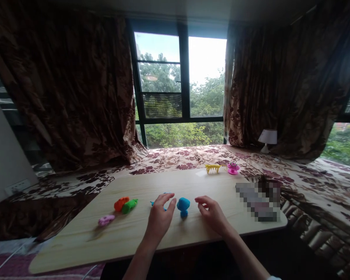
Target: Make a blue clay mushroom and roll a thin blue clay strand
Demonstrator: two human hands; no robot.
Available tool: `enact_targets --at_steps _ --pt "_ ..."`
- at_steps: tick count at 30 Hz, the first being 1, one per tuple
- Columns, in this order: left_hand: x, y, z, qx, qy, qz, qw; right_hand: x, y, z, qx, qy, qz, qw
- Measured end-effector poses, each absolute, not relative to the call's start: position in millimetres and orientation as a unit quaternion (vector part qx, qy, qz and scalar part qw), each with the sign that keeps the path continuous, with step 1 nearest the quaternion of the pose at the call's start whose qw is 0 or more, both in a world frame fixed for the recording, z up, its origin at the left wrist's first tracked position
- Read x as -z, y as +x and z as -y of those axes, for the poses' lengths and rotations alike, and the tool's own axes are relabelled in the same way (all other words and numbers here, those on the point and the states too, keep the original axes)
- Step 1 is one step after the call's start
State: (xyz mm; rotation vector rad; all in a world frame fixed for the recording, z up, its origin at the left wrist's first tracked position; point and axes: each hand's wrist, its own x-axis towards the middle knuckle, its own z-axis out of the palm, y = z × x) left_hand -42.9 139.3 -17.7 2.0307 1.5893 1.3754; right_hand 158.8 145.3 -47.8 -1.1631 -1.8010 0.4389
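Observation:
A blue mushroom-shaped clay piece (183, 206) stands upright on the wooden table between my two hands. My left hand (161, 212) is just left of it, fingers curved and apart, with nothing in its grasp. Another blue piece (152, 203) lies behind that hand, mostly hidden, so I cannot make out its shape. To the right of the mushroom shape, my right hand (211, 213) hovers with bent, parted fingers and holds nothing. Neither hand visibly touches the blue mushroom-shaped piece.
Orange (121, 203), green (130, 206) and pink (106, 220) clay pieces lie on the table (84, 249) at left. A yellow legged figure (212, 168) and a magenta piece (233, 168) stand at its far edge. A blurred-out patch (258, 202) covers something at right.

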Motion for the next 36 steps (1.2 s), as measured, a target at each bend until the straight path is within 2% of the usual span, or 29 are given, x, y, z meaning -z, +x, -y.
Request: enact_targets --at_steps 8,17,22,26,29,30,33,36 --pt "12.9 -32.2 -150.9 -0.430 0.718 -0.519 0.177 56.3 138.1 -148.1 -0.157 -0.508 0.734 0.422" --pt "2.3 -25.7 -148.8 -0.501 0.660 -0.491 0.270 55.1 120.5 -151.8 -0.153 -0.522 0.733 0.409" --pt "-16.1 -43.4 -131.7 -0.556 0.547 -0.471 0.412 39.1 128.1 -138.3 -0.161 -0.494 0.735 0.435" --pt "-20.3 -42.7 -89.5 -0.573 0.459 -0.425 0.530 10.6 138.9 -96.1 -0.168 -0.455 0.724 0.490" --pt "-21.5 -26.7 -58.3 -0.559 0.298 -0.336 0.697 -9.7 141.4 -58.2 -0.204 -0.385 0.707 0.557" --pt "-22.1 -21.7 -50.4 -0.560 0.269 -0.317 0.716 -14.8 140.7 -47.7 -0.203 -0.370 0.710 0.563" --pt "-22.9 -14.5 -35.7 -0.590 0.280 -0.341 0.676 -24.4 137.5 -27.1 -0.184 -0.366 0.692 0.595" --pt "-21.2 -14.2 -28.8 -0.637 0.344 -0.411 0.554 -26.8 135.9 -20.7 -0.205 -0.378 0.640 0.636"
